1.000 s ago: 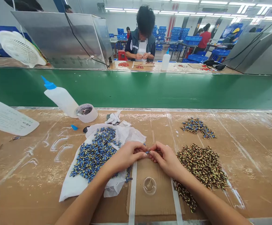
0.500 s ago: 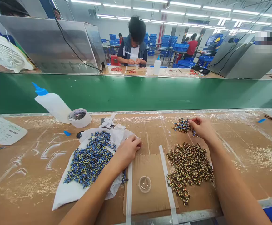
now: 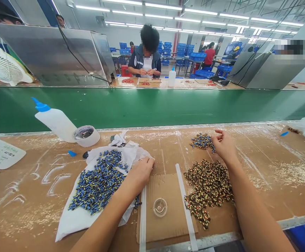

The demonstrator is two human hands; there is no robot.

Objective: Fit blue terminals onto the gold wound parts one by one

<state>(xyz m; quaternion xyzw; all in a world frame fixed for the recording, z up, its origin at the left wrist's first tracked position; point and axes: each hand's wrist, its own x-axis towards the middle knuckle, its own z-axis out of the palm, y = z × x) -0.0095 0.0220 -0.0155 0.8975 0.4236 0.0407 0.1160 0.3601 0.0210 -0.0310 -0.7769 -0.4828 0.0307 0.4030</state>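
My left hand (image 3: 141, 170) rests curled at the edge of a white plastic sheet (image 3: 81, 217) that carries a heap of small blue and yellow parts (image 3: 97, 182). Its fingers are closed; what they hold is hidden. My right hand (image 3: 223, 145) is stretched forward beside a small pile of blue and brown parts (image 3: 201, 141), fingers loosely bent and apart, nothing visible in them. A larger heap of brown and yellow parts (image 3: 208, 185) lies below it. A small clear round cup (image 3: 160, 207) sits on a cardboard pad (image 3: 165, 217) between my arms.
A white squeeze bottle with a blue tip (image 3: 54, 119) and a tape roll (image 3: 86, 135) lie at the left rear. A green conveyor belt (image 3: 152, 105) runs across. Beyond it a person (image 3: 147, 54) works at the opposite bench. A fan (image 3: 1, 66) stands far left.
My hands, together over the cardboard pad a second ago, separated. The right hand reached out to the small far pile and opened slightly; the left stayed by the white sheet. The camera tilted up.
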